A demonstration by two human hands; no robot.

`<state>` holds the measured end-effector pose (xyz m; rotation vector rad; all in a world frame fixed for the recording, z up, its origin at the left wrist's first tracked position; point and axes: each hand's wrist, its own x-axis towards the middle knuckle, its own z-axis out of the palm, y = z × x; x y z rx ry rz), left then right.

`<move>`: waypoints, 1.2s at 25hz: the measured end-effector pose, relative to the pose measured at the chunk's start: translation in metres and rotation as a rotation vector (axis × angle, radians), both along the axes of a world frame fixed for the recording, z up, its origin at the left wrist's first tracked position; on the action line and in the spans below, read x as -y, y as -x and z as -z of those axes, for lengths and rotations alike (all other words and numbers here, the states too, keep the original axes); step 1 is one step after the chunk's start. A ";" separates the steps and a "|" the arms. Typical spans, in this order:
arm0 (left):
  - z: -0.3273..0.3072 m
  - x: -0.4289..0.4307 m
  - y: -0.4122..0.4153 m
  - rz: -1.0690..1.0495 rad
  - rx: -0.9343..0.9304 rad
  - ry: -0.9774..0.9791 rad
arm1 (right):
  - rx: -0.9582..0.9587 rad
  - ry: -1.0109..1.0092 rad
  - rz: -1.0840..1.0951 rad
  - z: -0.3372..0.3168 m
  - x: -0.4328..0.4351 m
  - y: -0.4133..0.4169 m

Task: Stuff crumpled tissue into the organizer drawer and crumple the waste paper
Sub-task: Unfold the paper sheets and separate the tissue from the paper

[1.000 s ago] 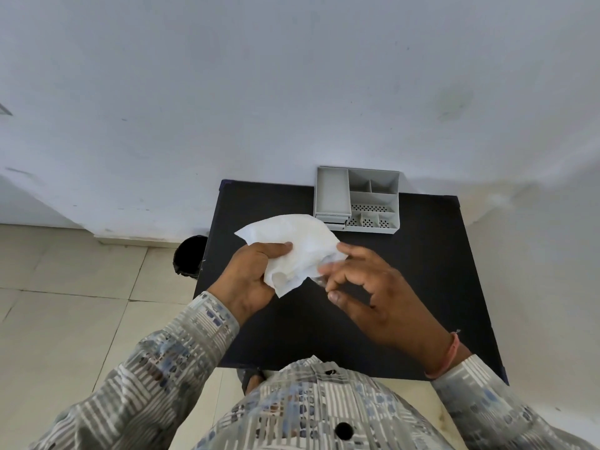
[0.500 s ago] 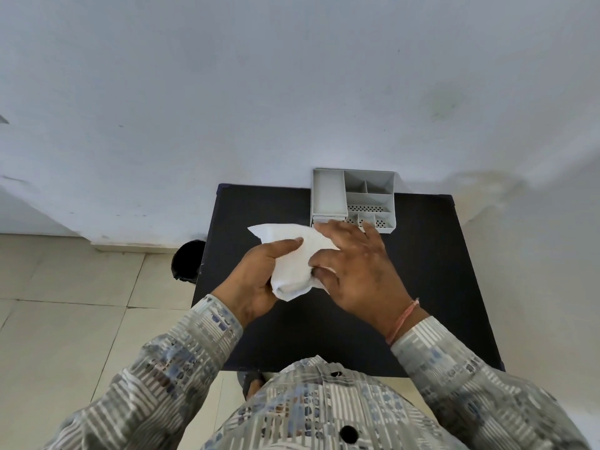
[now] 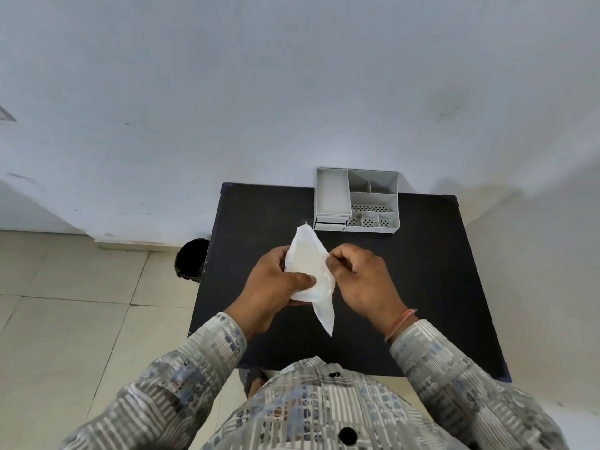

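A white tissue is held up over the black table, folded into a long shape with one tip pointing away and one tip hanging toward me. My left hand wraps its left side, thumb across the front. My right hand pinches its right edge with curled fingers. The grey organizer stands at the table's far edge against the wall, with open compartments on top and two small drawers at its front left, both closed.
A black waste bin stands on the tiled floor left of the table. The white wall rises right behind the organizer. My patterned sleeves fill the bottom of the view.
The tissue went from a wide, loose sheet to a narrow upright fold. My right hand moved off the top of it to its right edge.
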<state>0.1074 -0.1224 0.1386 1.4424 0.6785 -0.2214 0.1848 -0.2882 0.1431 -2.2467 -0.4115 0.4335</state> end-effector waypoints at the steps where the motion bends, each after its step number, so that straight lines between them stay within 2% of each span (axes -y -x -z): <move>1: 0.003 -0.002 0.001 0.001 0.016 -0.024 | -0.041 -0.035 0.016 0.001 0.002 0.003; 4: 0.007 -0.006 0.005 0.009 0.082 -0.008 | -0.140 -0.217 -0.044 0.008 0.006 0.018; 7: 0.008 -0.005 0.006 0.046 0.106 -0.192 | -0.148 -0.129 -0.125 0.017 0.000 0.027; 8: 0.009 -0.004 0.007 0.070 0.108 -0.294 | -0.219 -0.104 -0.107 0.019 -0.003 0.027; 10: 0.008 -0.004 0.011 0.148 0.090 -0.399 | -0.553 -0.184 -0.005 0.023 -0.010 0.026; 12: 0.010 -0.007 0.017 0.286 0.040 -0.264 | -0.939 -0.409 0.123 0.029 -0.015 0.030; 13: 0.008 -0.008 0.021 0.315 0.036 -0.121 | -1.028 -0.493 0.175 0.033 -0.017 0.031; 14: 0.007 -0.009 0.024 0.256 0.060 0.001 | -1.058 -0.549 0.223 0.039 -0.018 0.031; 15: 0.010 -0.010 0.028 0.101 0.093 0.033 | -1.072 -0.597 0.259 0.044 -0.019 0.031; 16: 0.018 -0.015 0.032 -0.121 0.116 -0.044 | -1.090 -0.639 0.286 0.050 -0.020 0.030; 17: 0.030 -0.024 0.036 -0.308 0.093 -0.203 | -1.117 -0.672 0.305 0.054 -0.023 0.031; 18: 0.046 -0.038 0.038 -0.394 0.018 -0.302 | -1.141 -0.695 0.305 0.061 -0.024 0.031; 19: 0.058 -0.052 0.041 -0.388 -0.047 -0.294 | -1.170 -0.715 0.290 0.065 -0.026 0.032; 21: 0.083 -0.076 0.046 -0.251 -0.186 0.186 | -1.242 -0.765 0.245 0.076 -0.028 0.033; 22: 0.095 -0.086 0.050 -0.219 -0.255 0.342 | -1.240 -0.738 0.262 0.084 -0.031 0.033; 23: 0.103 -0.094 0.052 -0.191 -0.266 0.408 | -1.171 -0.634 0.282 0.092 -0.035 0.033; 25: 0.121 -0.101 0.053 -0.152 -0.268 0.189 | -0.846 -0.255 0.309 0.115 -0.045 0.033; 27: 0.140 -0.098 0.050 -0.130 -0.280 -0.052 | -0.558 0.038 0.211 0.137 -0.051 0.035; 28: 0.150 -0.098 0.049 -0.130 -0.273 -0.105 | -0.529 0.072 0.165 0.148 -0.053 0.035; 29: 0.160 -0.098 0.048 -0.137 -0.267 -0.153 | -0.584 0.011 0.169 0.157 -0.055 0.036; 30: 0.170 -0.099 0.047 -0.145 -0.266 -0.194 | -0.722 -0.121 0.249 0.165 -0.056 0.036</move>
